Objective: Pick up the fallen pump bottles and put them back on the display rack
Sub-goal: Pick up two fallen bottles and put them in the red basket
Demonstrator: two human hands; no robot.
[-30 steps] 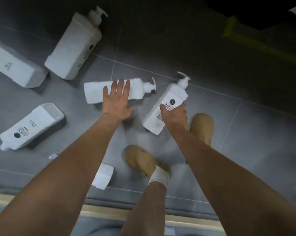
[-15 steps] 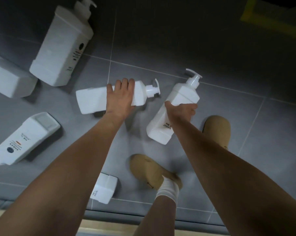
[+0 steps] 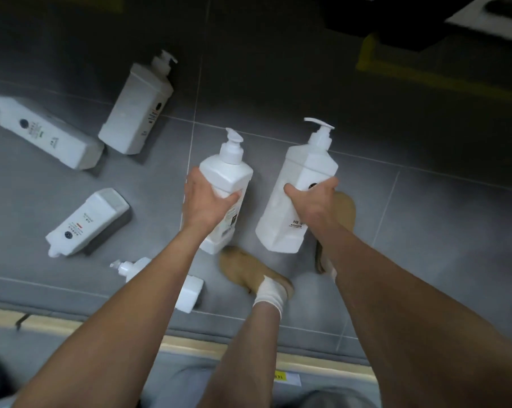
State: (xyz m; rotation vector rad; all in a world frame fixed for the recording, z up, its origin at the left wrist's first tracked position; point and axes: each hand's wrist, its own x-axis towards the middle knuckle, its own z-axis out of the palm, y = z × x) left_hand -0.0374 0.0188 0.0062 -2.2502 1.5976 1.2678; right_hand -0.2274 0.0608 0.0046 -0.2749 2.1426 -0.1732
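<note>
Holding two pump bottles (image 3: 224,184), one per hand; four fallen bottles (image 3: 137,107) lie floorward.

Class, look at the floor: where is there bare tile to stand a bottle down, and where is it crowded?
Bare tile lies right of the right hand's bottle, up to the yellow edge. Crowded on the left: four fallen bottles lie close together. Between the held bottles only a narrow gap remains.

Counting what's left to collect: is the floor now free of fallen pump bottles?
No: four pump bottles still lie on the grey floor while each hand holds one.
</note>
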